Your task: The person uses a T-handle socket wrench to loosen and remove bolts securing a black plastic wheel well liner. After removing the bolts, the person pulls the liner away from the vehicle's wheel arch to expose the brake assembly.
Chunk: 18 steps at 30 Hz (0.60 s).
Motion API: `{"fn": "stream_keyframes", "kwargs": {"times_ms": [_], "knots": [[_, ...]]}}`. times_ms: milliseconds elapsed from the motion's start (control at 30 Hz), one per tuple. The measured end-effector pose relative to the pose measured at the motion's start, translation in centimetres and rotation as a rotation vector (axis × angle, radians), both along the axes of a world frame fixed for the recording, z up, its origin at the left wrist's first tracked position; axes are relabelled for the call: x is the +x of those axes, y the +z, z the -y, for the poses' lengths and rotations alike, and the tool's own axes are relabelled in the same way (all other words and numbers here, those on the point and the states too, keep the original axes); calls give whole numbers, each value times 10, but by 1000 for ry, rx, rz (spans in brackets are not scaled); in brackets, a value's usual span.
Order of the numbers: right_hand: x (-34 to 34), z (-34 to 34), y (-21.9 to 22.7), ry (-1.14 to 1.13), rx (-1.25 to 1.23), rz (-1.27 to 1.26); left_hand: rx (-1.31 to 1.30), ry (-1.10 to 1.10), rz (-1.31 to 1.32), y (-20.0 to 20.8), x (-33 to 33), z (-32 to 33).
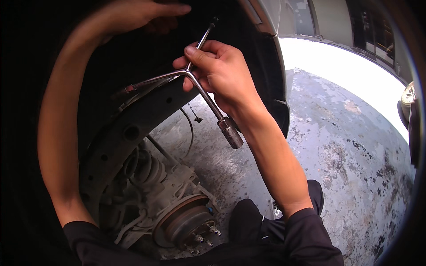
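Note:
My right hand (226, 68) is closed around a three-way socket wrench (202, 91), thumb and fingers gripping near its hub. One of its metal arms points down and right, ending in a large dark socket. Another reaches left to a smaller socket, and the third points up. My left hand (137, 17) is raised at the top left inside the dark wheel arch, with the index finger stretched out and nothing visible in it. The other fingers are partly lost in shadow. Below lies a brake disc and hub (188, 221) with several wheel studs (215, 230) and no wheel on it.
A dark frame rail (128, 131) with holes runs beneath my hands, beside a coil spring (146, 168). A thin cable (191, 133) and a short chain (193, 111) hang there. The car's fender edge (282, 111) curves on the right, above the worn grey floor (346, 146).

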State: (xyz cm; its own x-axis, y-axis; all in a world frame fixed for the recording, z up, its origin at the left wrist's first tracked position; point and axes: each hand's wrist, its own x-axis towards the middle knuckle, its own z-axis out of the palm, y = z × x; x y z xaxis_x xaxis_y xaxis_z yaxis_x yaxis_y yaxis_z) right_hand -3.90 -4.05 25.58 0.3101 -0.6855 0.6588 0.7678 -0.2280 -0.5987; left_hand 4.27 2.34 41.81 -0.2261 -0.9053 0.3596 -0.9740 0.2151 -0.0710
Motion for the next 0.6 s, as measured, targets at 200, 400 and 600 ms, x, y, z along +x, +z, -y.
{"fn": "stream_keyframes", "kwargs": {"times_ms": [200,400,600], "knots": [[16,10,-9,98,-32,109,-263,89,164,-37,-34,23],[17,30,-27,650,-250,165,-202,-39,-151,-32,-19,36],[36,41,-37,677,-243,286,-71,-58,-389,-39,-8,54]]}}
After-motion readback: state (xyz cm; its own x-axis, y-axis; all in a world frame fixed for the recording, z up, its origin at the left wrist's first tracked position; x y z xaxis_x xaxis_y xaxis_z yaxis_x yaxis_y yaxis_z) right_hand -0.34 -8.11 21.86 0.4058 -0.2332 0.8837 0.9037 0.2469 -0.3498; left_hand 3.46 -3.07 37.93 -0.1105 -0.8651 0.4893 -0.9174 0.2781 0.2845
